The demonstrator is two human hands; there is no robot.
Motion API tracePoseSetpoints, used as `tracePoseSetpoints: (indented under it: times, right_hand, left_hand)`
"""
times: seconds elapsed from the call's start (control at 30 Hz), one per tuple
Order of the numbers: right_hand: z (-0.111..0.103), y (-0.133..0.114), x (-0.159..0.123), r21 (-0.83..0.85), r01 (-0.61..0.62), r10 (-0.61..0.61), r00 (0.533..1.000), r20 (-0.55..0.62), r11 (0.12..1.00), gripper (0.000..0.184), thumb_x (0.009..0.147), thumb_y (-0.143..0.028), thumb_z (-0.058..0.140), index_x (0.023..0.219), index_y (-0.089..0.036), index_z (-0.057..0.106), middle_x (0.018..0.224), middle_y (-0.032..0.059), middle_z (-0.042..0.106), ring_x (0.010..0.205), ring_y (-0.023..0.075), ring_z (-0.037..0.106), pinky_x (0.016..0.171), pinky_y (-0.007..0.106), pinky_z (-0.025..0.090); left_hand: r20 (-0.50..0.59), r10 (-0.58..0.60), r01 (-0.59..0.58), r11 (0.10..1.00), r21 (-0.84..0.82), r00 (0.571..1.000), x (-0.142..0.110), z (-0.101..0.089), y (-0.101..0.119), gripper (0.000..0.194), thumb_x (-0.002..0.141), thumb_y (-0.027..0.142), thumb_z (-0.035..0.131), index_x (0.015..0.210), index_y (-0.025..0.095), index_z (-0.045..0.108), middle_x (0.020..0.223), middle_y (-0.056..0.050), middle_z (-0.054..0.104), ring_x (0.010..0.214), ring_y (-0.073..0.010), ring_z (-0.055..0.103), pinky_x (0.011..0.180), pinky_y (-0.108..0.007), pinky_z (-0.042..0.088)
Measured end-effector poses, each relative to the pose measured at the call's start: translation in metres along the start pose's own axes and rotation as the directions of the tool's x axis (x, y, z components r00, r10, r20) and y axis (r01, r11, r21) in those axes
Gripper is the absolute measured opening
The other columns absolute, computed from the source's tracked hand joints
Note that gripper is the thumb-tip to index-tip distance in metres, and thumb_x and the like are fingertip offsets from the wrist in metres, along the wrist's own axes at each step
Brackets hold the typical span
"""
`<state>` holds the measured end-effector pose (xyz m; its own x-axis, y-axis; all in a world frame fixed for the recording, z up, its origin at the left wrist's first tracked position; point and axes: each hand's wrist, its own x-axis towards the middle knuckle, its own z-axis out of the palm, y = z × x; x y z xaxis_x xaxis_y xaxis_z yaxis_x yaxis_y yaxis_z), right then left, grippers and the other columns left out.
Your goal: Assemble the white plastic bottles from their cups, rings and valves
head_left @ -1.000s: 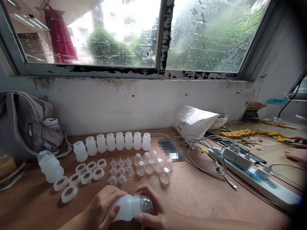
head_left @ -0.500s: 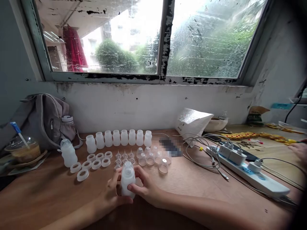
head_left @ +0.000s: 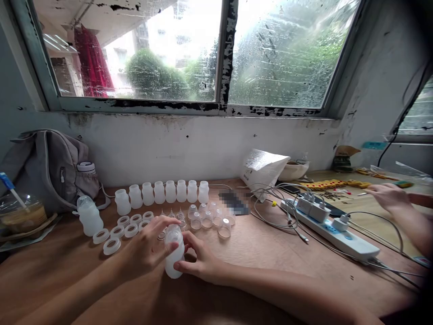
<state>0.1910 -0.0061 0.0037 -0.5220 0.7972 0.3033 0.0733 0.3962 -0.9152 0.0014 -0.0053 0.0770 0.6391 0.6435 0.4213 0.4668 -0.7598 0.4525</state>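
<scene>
A translucent white baby bottle stands close in front of me, tilted slightly, with a clear cap over its top. My right hand grips its lower side between thumb and fingers. Around the upper part curls my left hand, its thumb on the bottle's shoulder and its fingers by the top. Behind the left hand are several white collar rings and several clear teats, partly hidden by the fingers. Several clear dome caps lie beyond my right hand.
Open bottles form a row at the back; a capped bottle leans at left. A drink cup and grey backpack are farther left. To the right lie cables, a power strip and another person's hand.
My left hand has moved from the bottle's lower side up to its top. The right hand keeps hold. The other person's hand has come further into view at right; the view has shifted slightly.
</scene>
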Motion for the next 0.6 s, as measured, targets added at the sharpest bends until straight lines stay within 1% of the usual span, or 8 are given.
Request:
tracePoseSetpoints:
  times: [0.1,0.2,0.3,0.33,0.4,0.43,0.5,0.6]
  right_hand:
    - [-0.001,0.004,0.001,0.041,-0.014,0.013,1.0,0.017,0.999,0.047,0.07,-0.029,0.066,0.109,-0.021,0.042,0.097,0.0017,0.054,0.087,0.0136,0.051,0.077,0.028,0.04]
    - [-0.002,0.006,0.002,0.046,-0.01,0.009,0.999,0.037,0.999,0.048,0.071,-0.029,0.065,0.112,-0.021,0.041,0.097,0.0025,0.055,0.088,0.0136,0.051,0.078,0.029,0.04]
    - [-0.002,0.008,0.002,0.047,-0.001,0.0,1.0,0.026,0.999,0.046,0.072,-0.031,0.064,0.112,-0.022,0.041,0.1,0.0037,0.054,0.094,0.0147,0.05,0.079,0.029,0.04]
    - [-0.002,0.009,0.003,0.056,-0.008,0.008,1.0,0.016,0.998,0.046,0.073,-0.031,0.064,0.111,-0.022,0.042,0.1,0.0039,0.053,0.095,0.015,0.05,0.079,0.029,0.04]
    - [-0.002,0.011,0.004,0.091,-0.048,0.048,0.999,-0.002,0.995,0.044,0.072,-0.033,0.064,0.109,-0.022,0.043,0.099,0.0037,0.053,0.092,0.0142,0.05,0.077,0.029,0.041]
    - [-0.002,0.012,0.005,0.117,-0.078,0.079,0.997,-0.004,0.99,0.044,0.072,-0.034,0.064,0.108,-0.021,0.043,0.097,0.0034,0.053,0.087,0.0133,0.051,0.076,0.028,0.041]
    - [-0.002,0.013,0.006,0.166,-0.125,0.127,0.992,-0.003,0.978,0.043,0.071,-0.035,0.064,0.106,-0.021,0.044,0.094,0.0024,0.053,0.079,0.0112,0.052,0.074,0.028,0.042]
    - [-0.002,0.013,0.007,0.196,-0.145,0.148,0.989,-0.003,0.97,0.042,0.071,-0.036,0.064,0.104,-0.02,0.045,0.093,0.0018,0.053,0.077,0.0107,0.051,0.074,0.028,0.042]
  left_hand:
    - [0.087,-0.057,0.051,0.996,0.075,0.995,0.011,-0.02,0.009,0.024,0.081,0.032,0.047,0.102,0.02,0.049,0.096,-0.003,0.058,0.085,-0.0162,0.055,0.074,-0.027,0.046]
    - [0.104,-0.122,0.102,0.979,0.178,0.987,0.019,-0.041,0.007,0.031,0.076,0.043,0.052,0.096,0.019,0.054,0.092,-0.003,0.06,0.082,-0.017,0.056,0.071,-0.027,0.045]
    - [0.031,-0.217,0.199,0.935,0.292,0.976,0.03,-0.072,-0.002,0.044,0.072,0.053,0.051,0.097,0.018,0.056,0.089,-0.002,0.06,0.079,-0.0179,0.057,0.069,-0.027,0.044]
    - [0.002,-0.258,0.244,0.914,0.325,0.966,0.034,-0.086,-0.006,0.048,0.071,0.055,0.051,0.101,0.018,0.055,0.089,-0.002,0.06,0.076,-0.0174,0.057,0.067,-0.027,0.044]
    - [-0.07,-0.331,0.332,0.86,0.388,0.941,0.043,-0.113,-0.016,0.055,0.07,0.057,0.051,0.111,0.02,0.051,0.088,-0.001,0.06,0.074,-0.0167,0.057,0.065,-0.026,0.043]
    - [-0.116,-0.365,0.379,0.825,0.42,0.924,0.047,-0.127,-0.022,0.056,0.069,0.058,0.051,0.111,0.021,0.051,0.086,-0.001,0.06,0.074,-0.017,0.058,0.063,-0.025,0.043]
    - [-0.176,-0.447,0.472,0.739,0.481,0.877,0.052,-0.149,-0.037,0.056,0.066,0.059,0.052,0.106,0.02,0.055,0.085,-0.002,0.06,0.077,-0.0194,0.058,0.063,-0.025,0.042]
    - [-0.167,-0.526,0.525,0.664,0.533,0.834,0.053,-0.17,-0.069,0.06,0.066,0.063,0.047,0.102,0.017,0.056,0.089,-0.006,0.061,0.079,-0.0227,0.058,0.061,-0.027,0.041]
